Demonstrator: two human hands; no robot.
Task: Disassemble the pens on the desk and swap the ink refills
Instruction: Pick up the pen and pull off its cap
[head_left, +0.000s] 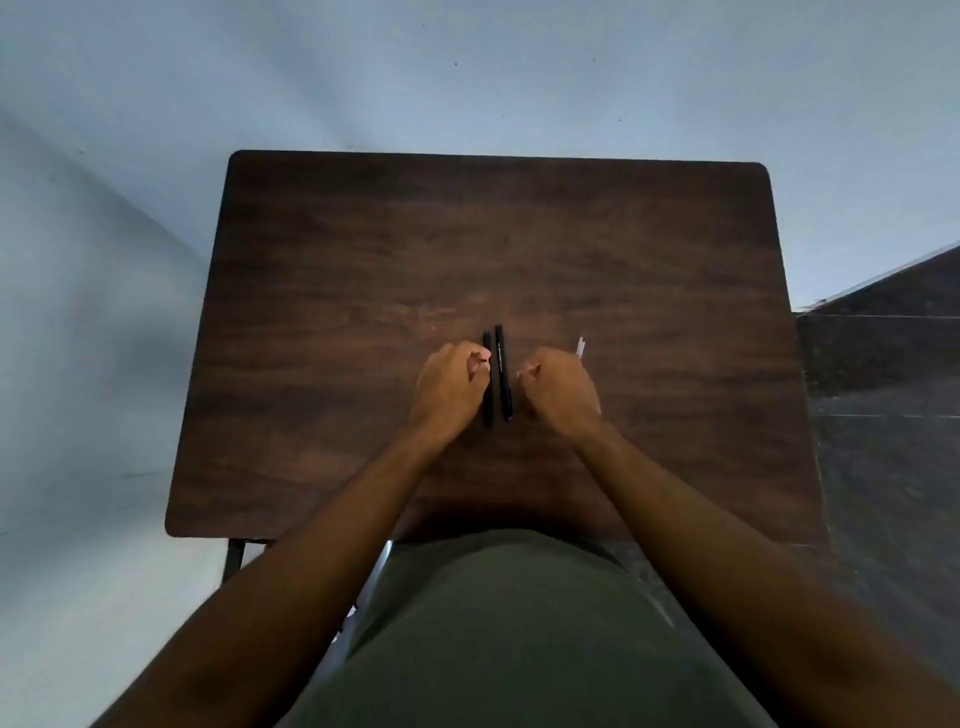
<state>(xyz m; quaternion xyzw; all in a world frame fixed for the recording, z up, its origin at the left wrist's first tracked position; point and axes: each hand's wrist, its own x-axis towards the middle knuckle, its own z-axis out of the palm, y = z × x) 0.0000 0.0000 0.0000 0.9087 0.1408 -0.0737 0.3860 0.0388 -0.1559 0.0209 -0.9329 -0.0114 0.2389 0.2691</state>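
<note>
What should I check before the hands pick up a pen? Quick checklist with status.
1. Both pens on the desk: ok, left pen and right pen lie side by side.
2. Pens look assembled: cannot tell, too dark and small.
3. Left hand at a pen: ok, fingers by the left pen; whether it grips is unclear.
4. Right hand free: cannot tell, fingers curled, contents hidden.
5. Small white piece beyond the right hand: cannot tell what it is.
</note>
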